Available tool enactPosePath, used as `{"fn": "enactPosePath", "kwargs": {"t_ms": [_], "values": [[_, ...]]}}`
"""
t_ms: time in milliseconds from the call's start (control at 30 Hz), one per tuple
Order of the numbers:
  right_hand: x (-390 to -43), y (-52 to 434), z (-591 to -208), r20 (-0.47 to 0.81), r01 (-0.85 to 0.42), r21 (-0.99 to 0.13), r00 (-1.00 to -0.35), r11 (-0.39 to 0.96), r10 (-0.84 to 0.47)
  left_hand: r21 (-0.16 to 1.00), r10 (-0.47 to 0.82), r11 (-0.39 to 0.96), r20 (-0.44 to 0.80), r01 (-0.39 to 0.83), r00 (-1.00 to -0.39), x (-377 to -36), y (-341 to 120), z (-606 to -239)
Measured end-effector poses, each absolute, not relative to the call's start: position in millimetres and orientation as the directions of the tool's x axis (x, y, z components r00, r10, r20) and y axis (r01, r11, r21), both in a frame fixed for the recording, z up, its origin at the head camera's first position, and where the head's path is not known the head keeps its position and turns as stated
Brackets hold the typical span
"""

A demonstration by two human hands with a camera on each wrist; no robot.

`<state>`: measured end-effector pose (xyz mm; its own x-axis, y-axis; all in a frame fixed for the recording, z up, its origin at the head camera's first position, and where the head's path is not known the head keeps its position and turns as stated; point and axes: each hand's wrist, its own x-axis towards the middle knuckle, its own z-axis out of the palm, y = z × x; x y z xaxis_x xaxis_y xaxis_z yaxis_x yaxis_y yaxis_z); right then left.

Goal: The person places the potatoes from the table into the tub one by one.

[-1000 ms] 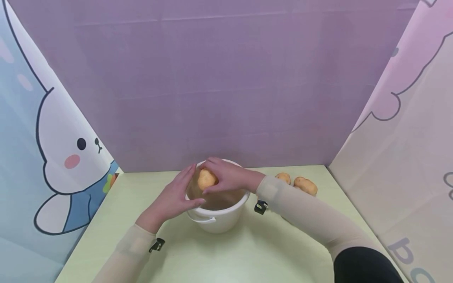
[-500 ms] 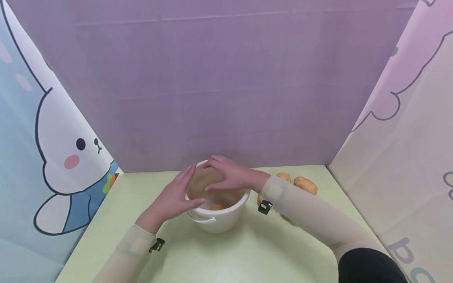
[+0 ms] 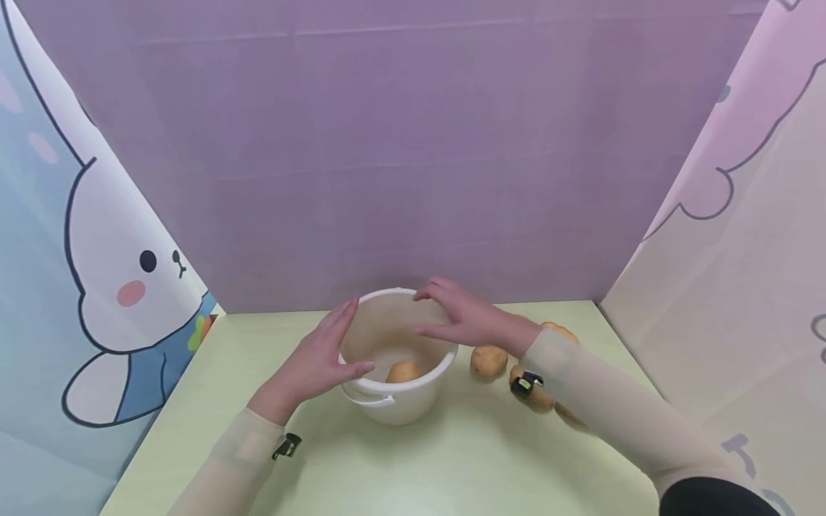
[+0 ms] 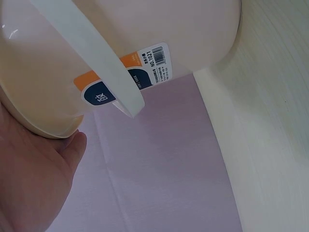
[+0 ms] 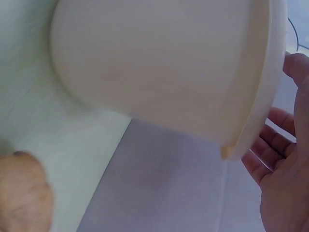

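A white bucket [image 3: 413, 401] stands on the pale green table [image 3: 452, 466], with one potato [image 3: 404, 371] lying inside it. My left hand [image 3: 332, 345] rests against the bucket's left side, fingers straight and thumb on the rim. My right hand [image 3: 447, 315] hovers over the right rim, fingers relaxed and holding nothing. In the left wrist view the bucket wall [image 4: 193, 29], its handle [image 4: 91, 63] and my thumb [image 4: 53, 169] fill the frame. The right wrist view shows the bucket [image 5: 159, 63] from its right side, my fingers [image 5: 285, 193] past the rim, and a potato [image 5: 21, 198] on the table.
Right of the bucket lie loose potatoes: one [image 3: 488, 360] close by, one [image 3: 560, 331] farther back, one [image 3: 538, 398] half hidden under my right forearm. Purple and cartoon-printed panels wall in the table at the back and both sides.
My right hand let go of the potato it held over the bucket. The potato now lies in the bucket, and the hand has drawn back to the right. The left hand has not moved.
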<state>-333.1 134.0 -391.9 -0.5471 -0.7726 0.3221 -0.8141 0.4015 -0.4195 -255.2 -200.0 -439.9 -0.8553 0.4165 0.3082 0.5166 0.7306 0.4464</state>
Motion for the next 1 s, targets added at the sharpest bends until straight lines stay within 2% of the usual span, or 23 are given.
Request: {"fn": "enactPosePath", "kwargs": {"t_ms": [500,1000], "values": [[-296,239,-420,0.401,-0.734,-0.447,-0.676,0.511,-0.619,0.447,0.412,0.736,0.301,0.509,-0.86,-256,-201,-441],[-258,312,-458,0.492,-0.727,-0.42,-0.685,0.543,-0.537,0.46,0.413,0.732,0.288,0.503,-0.864,-251,-200,-438]]}}
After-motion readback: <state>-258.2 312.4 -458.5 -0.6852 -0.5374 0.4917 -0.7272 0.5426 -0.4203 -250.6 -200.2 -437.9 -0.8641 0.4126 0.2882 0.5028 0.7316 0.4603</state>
